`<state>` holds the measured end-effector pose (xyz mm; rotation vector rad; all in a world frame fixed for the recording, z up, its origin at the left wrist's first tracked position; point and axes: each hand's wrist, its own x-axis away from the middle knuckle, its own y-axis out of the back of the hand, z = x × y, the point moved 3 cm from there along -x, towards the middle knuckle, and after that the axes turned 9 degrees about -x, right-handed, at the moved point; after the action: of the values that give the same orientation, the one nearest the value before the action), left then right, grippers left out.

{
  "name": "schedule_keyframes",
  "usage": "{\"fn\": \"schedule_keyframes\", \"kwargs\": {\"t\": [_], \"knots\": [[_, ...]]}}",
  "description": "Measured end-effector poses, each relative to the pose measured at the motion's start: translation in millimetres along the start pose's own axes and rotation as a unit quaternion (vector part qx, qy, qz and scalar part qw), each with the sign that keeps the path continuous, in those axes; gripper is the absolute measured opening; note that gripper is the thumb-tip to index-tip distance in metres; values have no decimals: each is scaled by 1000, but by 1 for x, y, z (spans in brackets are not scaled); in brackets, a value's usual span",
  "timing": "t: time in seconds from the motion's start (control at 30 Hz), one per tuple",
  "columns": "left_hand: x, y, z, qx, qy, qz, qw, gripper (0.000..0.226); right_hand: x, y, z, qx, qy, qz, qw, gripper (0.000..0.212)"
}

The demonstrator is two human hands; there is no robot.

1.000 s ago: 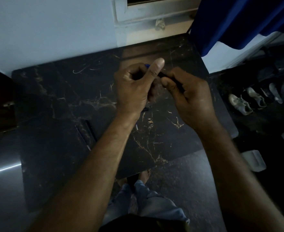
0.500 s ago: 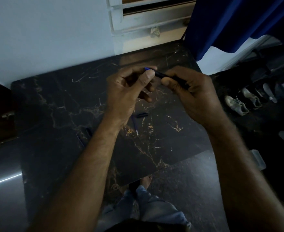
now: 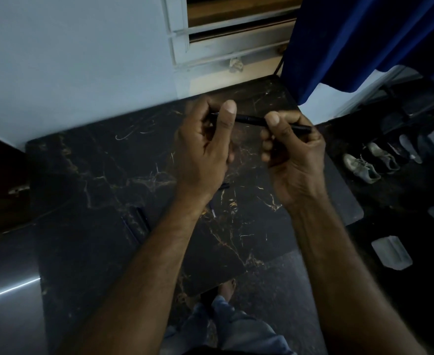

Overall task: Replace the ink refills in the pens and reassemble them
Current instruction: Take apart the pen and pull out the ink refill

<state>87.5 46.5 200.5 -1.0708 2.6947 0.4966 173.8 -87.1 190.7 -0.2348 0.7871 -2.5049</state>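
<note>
A dark pen [image 3: 249,120] lies level between both hands, above the black marble table [image 3: 108,180]. My left hand [image 3: 205,147] pinches its left end, thumb up over the barrel. My right hand [image 3: 292,149] grips the right part, and the pen's end sticks out past the knuckles. A small blue pen part [image 3: 224,186] lies on the table under my left wrist, with a thin refill [image 3: 213,211] just below it. Two dark pens [image 3: 136,224] lie side by side on the table at the left.
A pale wall and a window frame [image 3: 210,52] stand behind the table. A blue curtain [image 3: 364,42] hangs at the right. Shoes [image 3: 364,167] and a white lid [image 3: 391,254] lie on the dark floor right of the table.
My hands have drawn apart, so more of the pen shows between them. My left thumb has lifted back up over the barrel.
</note>
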Motion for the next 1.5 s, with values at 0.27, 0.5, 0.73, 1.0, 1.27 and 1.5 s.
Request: {"fn": "schedule_keyframes", "kwargs": {"t": [0.27,0.5,0.73,1.0,1.27,1.5], "knots": [[3,-7,14,128,175,94,972,32,1,12,-6,-21,17,-26,999,10],[12,-11,23,92,137,20,986,33,4,12,-14,-18,25,-18,999,9],[14,-14,26,222,194,70,953,17,5,13,-18,-35,23,-13,999,8],[10,-24,27,116,217,13,969,42,7,13,-25,-53,18,-10,998,8],[18,-23,25,179,171,24,968,15,6,20,-20,-66,17,-34,997,9],[11,-21,20,116,192,10,974,51,13,22,-24,-101,1,-47,994,10]]}}
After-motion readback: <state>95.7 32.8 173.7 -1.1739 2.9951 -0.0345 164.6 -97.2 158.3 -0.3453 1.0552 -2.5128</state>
